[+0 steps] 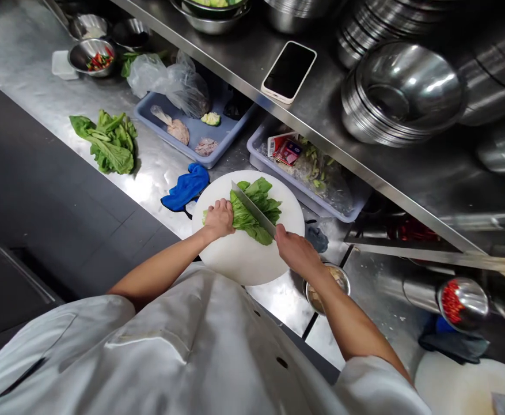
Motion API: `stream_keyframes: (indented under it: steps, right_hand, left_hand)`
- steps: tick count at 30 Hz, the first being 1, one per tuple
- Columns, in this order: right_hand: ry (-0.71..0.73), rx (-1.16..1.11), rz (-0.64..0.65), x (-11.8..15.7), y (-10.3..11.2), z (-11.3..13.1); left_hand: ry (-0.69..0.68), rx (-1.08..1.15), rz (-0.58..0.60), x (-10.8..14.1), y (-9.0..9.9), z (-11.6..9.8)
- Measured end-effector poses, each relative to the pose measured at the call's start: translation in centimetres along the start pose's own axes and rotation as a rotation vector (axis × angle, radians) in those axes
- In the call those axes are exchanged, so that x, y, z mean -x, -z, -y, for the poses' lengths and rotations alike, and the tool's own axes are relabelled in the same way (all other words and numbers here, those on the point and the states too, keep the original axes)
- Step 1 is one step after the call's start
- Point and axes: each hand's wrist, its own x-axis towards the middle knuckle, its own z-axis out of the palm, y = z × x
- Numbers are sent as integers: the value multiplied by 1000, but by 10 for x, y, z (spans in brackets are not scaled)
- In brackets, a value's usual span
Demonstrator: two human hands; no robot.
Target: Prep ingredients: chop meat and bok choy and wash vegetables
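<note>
A bunch of leafy greens [258,227] lies on a round white cutting board [239,265]. My left hand [220,218] is closed over the left end of the bunch, its fingers curled and pressing it on the board. In my right hand [296,249] is a knife [253,210], gripped by its handle, which the fingers hide. The blade lies slantwise across the leaves, pointing up and left, a short way right of my left fingers. Whether the edge has gone into the leaves cannot be made out.
More greens [107,141] lie on the steel counter to the left. Behind the board stand two blue-grey trays [183,147] under a steel shelf [321,141] bearing stacked bowls [401,95] and a phone [289,71]. A blue cloth [188,187] touches the board's left side; a small bowl [342,279] sits under my right forearm.
</note>
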Motion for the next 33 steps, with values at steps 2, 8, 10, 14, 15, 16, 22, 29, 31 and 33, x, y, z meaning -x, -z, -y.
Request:
stream_keyframes:
  steps: [2,8,10,14,15,16,22,29,31,33]
  right_hand:
    - [32,9,18,-27,3,2]
    - [43,-67,-102,-96,-15,16]
    - [43,-118,-153,-92,-19,12]
    - [-26,-235,-265,-30,-25,10]
    - [-44,-262,-276,-9,-29,14]
    - [-60,-285,-268,12,-33,21]
    - [-134,-320,9,64,-56,68]
    - [-109,-358,-12,-26,-54,91]
    - [-118,-427,-100,-57,-55,89]
    - [-110,-580,-181,-78,-57,78]
  left_hand:
    - [3,2,17,-1,2,-2]
    - [21,28,31,4,8,-4]
    - [58,39,17,11,3,-1]
    - [179,69,-45,26,-11,6]
    - [198,71,-59,29,-14,7]
    - [211,69,-67,31,-15,7]
    - [208,57,-28,32,-10,5]
    - [209,19,-50,30,-13,3]
    - [194,5,-51,31,-12,2]
    - [136,-19,-39,33,-9,2]
